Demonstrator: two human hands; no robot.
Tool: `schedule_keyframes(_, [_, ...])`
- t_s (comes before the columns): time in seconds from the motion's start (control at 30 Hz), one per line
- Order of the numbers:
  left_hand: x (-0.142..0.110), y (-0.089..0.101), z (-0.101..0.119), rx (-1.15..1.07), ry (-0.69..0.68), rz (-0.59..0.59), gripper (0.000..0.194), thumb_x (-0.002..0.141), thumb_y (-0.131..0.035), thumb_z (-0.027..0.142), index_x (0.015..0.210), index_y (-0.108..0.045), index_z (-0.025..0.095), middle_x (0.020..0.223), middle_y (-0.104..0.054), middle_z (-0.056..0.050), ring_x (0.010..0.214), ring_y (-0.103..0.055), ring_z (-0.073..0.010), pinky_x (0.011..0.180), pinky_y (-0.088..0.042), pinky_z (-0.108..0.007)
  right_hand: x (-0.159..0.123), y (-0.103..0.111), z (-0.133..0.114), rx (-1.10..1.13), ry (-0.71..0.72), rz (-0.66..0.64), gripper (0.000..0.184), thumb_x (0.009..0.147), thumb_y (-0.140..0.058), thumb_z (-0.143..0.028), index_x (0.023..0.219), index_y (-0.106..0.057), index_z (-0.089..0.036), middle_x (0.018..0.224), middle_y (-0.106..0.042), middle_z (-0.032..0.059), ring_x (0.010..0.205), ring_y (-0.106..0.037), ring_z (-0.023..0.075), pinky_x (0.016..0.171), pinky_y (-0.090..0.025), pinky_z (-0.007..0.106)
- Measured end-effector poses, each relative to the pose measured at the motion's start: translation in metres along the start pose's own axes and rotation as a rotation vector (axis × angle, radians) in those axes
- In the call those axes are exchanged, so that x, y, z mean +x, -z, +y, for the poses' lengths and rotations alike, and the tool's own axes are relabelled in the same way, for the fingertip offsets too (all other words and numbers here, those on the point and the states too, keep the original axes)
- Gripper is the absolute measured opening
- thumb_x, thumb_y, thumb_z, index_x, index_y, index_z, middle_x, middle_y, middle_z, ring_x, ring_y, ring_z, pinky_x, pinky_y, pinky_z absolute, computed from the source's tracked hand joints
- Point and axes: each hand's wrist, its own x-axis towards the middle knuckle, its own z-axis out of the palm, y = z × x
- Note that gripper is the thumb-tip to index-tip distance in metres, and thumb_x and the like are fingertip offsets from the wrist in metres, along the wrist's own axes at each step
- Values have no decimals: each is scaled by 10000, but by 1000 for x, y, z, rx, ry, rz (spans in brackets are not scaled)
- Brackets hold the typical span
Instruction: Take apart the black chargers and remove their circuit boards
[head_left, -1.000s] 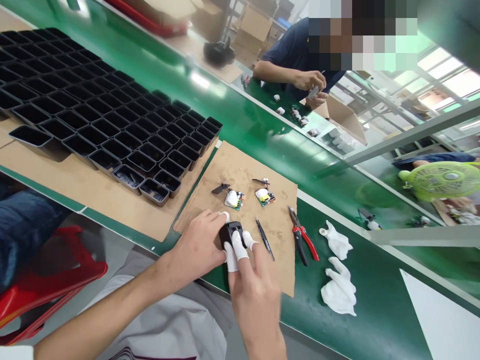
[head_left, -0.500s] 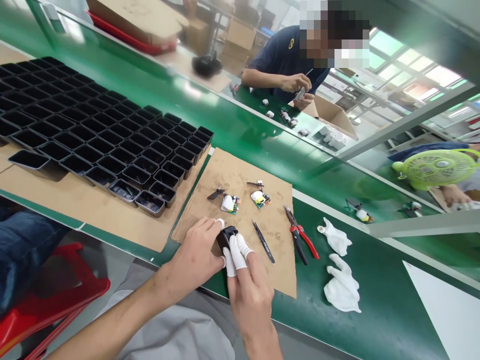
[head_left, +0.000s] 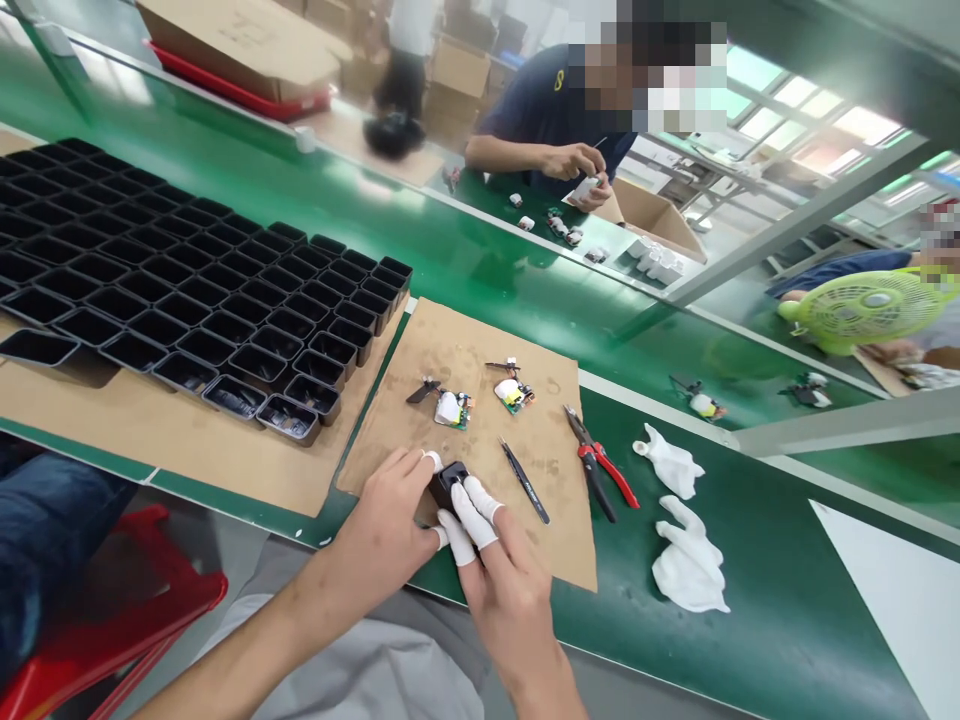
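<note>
A small black plastic case (head_left: pixel 447 480) is between my two hands, above the front edge of the cardboard sheet. My left hand (head_left: pixel 382 525), with white finger cots on the thumb and a fingertip, grips its left side. White-cotted fingers of my right hand (head_left: pixel 506 570) press together on its top and right side, hiding part of it. What lies inside the case cannot be made out. Beyond it lie two small circuit boards (head_left: pixel 453 408) (head_left: pixel 513 393) with white and yellow parts and wires. Black tweezers (head_left: pixel 525 482) rest right of my right fingers.
Red-handled pliers (head_left: pixel 598 462) lie at the cardboard's (head_left: pixel 570 545) right edge. Crumpled white finger cots or gloves (head_left: pixel 688 565) are farther right. Rows of black cases (head_left: pixel 289 418) fill the left. Across the bench a co-worker (head_left: pixel 551 115) handles a white piece; a green fan (head_left: pixel 874 308) stands right.
The case has tilted slightly between my hands, and my right fingers have shifted on its top. The view has moved a little. The co-worker's hands have turned the white piece.
</note>
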Motion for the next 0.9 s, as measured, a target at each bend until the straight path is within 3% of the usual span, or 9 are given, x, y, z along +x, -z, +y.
schedule_keyframes(0.13, [-11, 11, -6, -145, -15, -44, 493, 792, -720, -12, 1210, -673, 245, 1125, -736, -49, 1073, -696, -283, 951, -605, -446, -3, -5, -2, 12, -34, 44, 712, 1066, -647, 39, 1723, -574, -226, 1400, -833, 191, 1324, -841, 336, 1068, -752, 435])
schedule_keyframes(0.23, [-19, 19, -12, -206, 27, -17, 480, 926, -809, 163, 1371, -670, 274, 1250, -755, -68, 1153, -729, -283, 1048, -623, -480, 2, 1, -6, 14, -24, 75, 746, 1069, -668, 27, 1751, -542, -249, 1428, -829, 184, 1287, -857, 331, 1092, -746, 449])
schedule_keyframes(0.4, [-26, 19, -22, -289, 128, 127, 364, 1027, -775, 293, 1371, -658, 264, 1313, -766, -89, 1202, -761, -268, 1114, -630, -485, 8, 14, -11, -55, -17, 227, 794, 1017, -787, 4, 1730, -580, -277, 1421, -838, 158, 1219, -880, 333, 1068, -761, 443])
schedule_keyframes(0.57, [-26, 15, -28, -331, 181, 179, 290, 1054, -750, 312, 1327, -673, 251, 1308, -777, -91, 1189, -771, -252, 1100, -634, -440, -2, 0, -1, 23, -128, 34, 667, 1067, -657, 35, 1675, -631, -237, 1353, -838, 154, 1377, -814, 336, 1128, -727, 454])
schedule_keyframes(0.9, [-23, 17, -27, -314, 142, 163, 244, 1046, -775, 334, 1272, -708, 271, 1237, -769, -61, 1157, -753, -255, 1061, -613, -421, 4, -10, -3, 80, -196, 102, 672, 1098, -667, -30, 1678, -627, -368, 1523, -735, 168, 1380, -806, 318, 1090, -742, 453])
